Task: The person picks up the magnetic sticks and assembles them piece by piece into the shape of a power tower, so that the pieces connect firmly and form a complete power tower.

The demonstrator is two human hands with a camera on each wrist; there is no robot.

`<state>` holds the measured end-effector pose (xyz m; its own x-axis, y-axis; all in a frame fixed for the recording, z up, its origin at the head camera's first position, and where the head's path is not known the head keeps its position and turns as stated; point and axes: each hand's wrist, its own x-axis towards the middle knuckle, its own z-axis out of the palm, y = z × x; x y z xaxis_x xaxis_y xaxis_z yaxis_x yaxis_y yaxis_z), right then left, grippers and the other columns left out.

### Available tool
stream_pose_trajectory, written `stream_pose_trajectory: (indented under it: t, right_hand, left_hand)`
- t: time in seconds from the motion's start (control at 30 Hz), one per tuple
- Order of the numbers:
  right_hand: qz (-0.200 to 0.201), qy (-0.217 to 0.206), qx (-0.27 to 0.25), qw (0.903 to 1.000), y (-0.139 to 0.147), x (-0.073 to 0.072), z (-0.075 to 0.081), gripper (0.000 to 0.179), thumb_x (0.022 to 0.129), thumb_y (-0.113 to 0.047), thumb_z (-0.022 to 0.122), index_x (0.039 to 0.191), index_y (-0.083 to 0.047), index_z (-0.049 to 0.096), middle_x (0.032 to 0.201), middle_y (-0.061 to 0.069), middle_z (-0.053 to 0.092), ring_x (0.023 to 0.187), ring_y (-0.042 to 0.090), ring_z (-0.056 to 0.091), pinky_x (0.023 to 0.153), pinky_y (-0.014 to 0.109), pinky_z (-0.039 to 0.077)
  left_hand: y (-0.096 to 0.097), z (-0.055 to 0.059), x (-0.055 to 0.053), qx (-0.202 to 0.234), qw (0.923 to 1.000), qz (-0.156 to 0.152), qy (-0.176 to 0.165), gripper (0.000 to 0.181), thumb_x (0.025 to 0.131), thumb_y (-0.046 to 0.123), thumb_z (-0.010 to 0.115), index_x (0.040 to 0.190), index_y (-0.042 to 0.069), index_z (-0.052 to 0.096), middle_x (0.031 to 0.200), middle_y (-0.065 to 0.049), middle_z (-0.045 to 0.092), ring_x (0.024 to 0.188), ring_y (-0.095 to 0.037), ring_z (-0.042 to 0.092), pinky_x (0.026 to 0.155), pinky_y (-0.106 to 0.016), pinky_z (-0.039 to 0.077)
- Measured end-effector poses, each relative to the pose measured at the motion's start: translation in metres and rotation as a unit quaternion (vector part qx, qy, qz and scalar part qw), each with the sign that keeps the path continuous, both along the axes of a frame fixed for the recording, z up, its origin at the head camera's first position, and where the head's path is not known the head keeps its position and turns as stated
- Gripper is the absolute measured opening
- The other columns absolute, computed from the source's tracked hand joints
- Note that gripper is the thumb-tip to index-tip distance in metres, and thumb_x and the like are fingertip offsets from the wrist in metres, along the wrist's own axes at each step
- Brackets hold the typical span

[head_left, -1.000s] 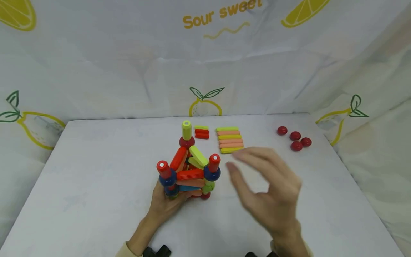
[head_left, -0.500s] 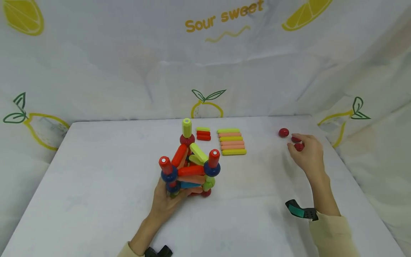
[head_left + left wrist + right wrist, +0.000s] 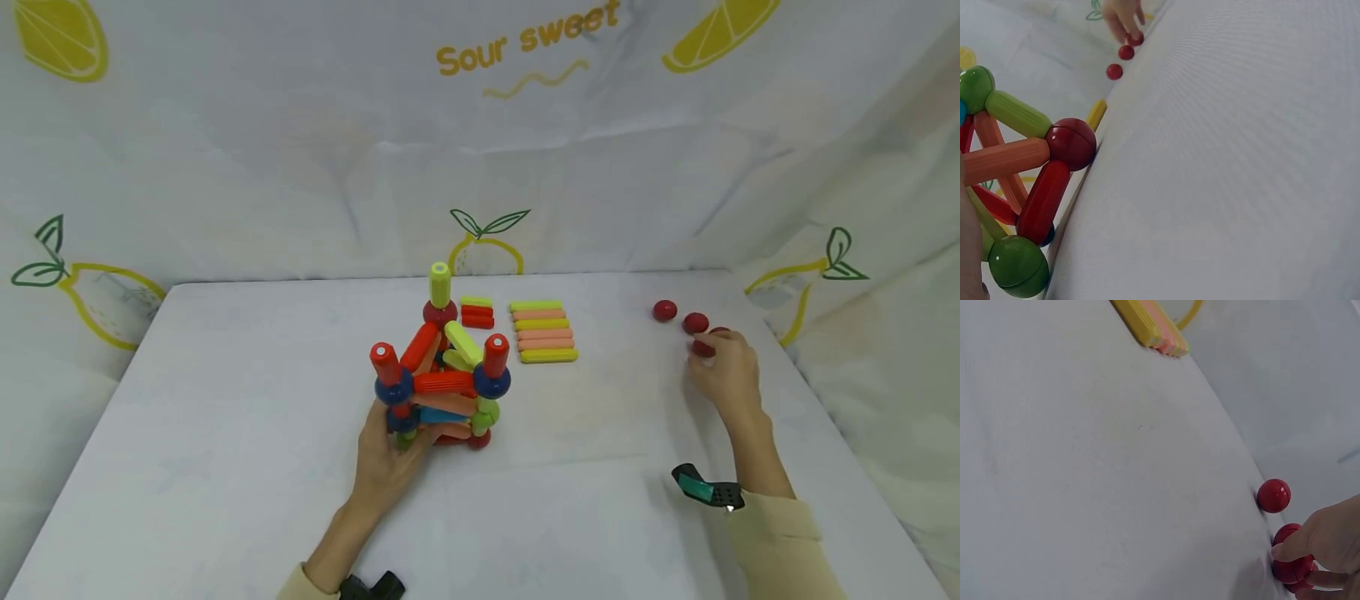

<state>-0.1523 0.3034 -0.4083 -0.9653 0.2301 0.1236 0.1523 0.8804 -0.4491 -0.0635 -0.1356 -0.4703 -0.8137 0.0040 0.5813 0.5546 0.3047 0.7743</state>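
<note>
My left hand (image 3: 384, 467) grips the lower left of a magnetic stick-and-ball structure (image 3: 445, 382), its fingers partly hidden behind the sticks. The structure has three upright posts with blue or red balls near their tops, joined by red, orange, green and blue sticks. In the left wrist view a green ball (image 3: 1019, 265) and a dark red ball (image 3: 1071, 144) mark its lower corners. On the right of the table, my right hand (image 3: 729, 379) pinches a red ball (image 3: 1291, 570) between thumb and fingers. Other red balls (image 3: 695, 322) lie right beside it, one partly behind the fingers.
Beyond the structure lie short red and green sticks (image 3: 477, 311) in a small stack. Beside them is a row of longer yellow, orange and green sticks (image 3: 545, 333). A white cloth with lemon prints (image 3: 360, 167) hangs behind the table's back edge.
My right hand has moved from beside the structure to the red balls at the far right and taken hold of one. My left hand keeps its grip; the structure has tilted slightly.
</note>
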Motion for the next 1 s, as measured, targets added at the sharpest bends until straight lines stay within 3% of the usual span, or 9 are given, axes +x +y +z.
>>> stream_pose_trajectory:
  t: [0.17,0.4,0.57,0.77,0.93,1.0]
  right_hand:
    - [-0.019,-0.007,-0.011,0.9997,0.004,0.0,-0.005,0.044,0.089,0.001,0.058,0.13,0.016,0.058,0.134,0.042,0.047,0.125,0.06,0.044,0.106,0.07,0.04]
    - [-0.018,-0.015,-0.018,0.9996,0.005,0.002,-0.01,0.047,0.093,-0.003,0.065,0.135,0.015,0.055,0.121,0.04,0.051,0.105,0.05,0.054,0.09,0.063,0.053]
    - [-0.008,-0.017,-0.024,0.9995,0.004,0.006,-0.013,0.049,0.094,-0.011,0.067,0.135,0.014,0.056,0.121,0.038,0.057,0.103,0.048,0.06,0.09,0.061,0.055]
    - [-0.012,-0.023,-0.031,0.9992,-0.002,0.009,-0.011,0.051,0.095,-0.019,0.068,0.135,0.012,0.057,0.122,0.036,0.062,0.108,0.048,0.061,0.093,0.061,0.055]
    - [-0.01,0.018,-0.033,0.9992,-0.011,0.01,-0.005,0.05,0.094,-0.02,0.071,0.134,0.008,0.06,0.119,0.034,0.066,0.106,0.049,0.064,0.092,0.06,0.056]
    - [-0.001,0.048,-0.032,0.9983,-0.017,0.01,0.0,0.049,0.093,-0.019,0.074,0.132,0.007,0.062,0.116,0.033,0.067,0.102,0.048,0.066,0.088,0.054,0.059]
  left_hand:
    - [-0.006,-0.001,0.0,-0.01,0.9997,0.021,0.009,0.072,0.078,-0.01,0.079,0.141,-0.006,0.045,0.126,-0.02,0.064,0.12,-0.002,0.059,0.106,-0.013,0.045]
    - [-0.015,0.001,-0.002,-0.004,0.9995,0.032,-0.003,0.074,0.079,-0.012,0.078,0.144,-0.003,0.043,0.129,-0.018,0.064,0.127,-0.001,0.055,0.113,-0.015,0.04]
    - [-0.023,0.0,-0.005,-0.005,0.999,0.044,0.011,0.072,0.08,-0.013,0.075,0.144,-0.004,0.043,0.129,-0.019,0.063,0.13,0.0,0.053,0.115,-0.015,0.038]
    - [-0.033,0.001,-0.007,-0.014,0.9978,0.06,-0.023,0.07,0.085,-0.01,0.073,0.146,-0.001,0.041,0.131,-0.018,0.062,0.129,0.002,0.052,0.113,-0.013,0.038]
    - [-0.035,0.0,-0.008,-0.009,0.9983,0.056,-0.014,0.07,0.084,-0.011,0.072,0.146,-0.001,0.04,0.13,-0.014,0.062,0.127,0.004,0.051,0.11,-0.011,0.039]
    - [-0.035,0.0,-0.009,-0.002,0.9988,0.049,-0.006,0.071,0.083,-0.013,0.071,0.146,-0.002,0.04,0.13,-0.007,0.063,0.126,0.002,0.052,0.11,-0.012,0.04]
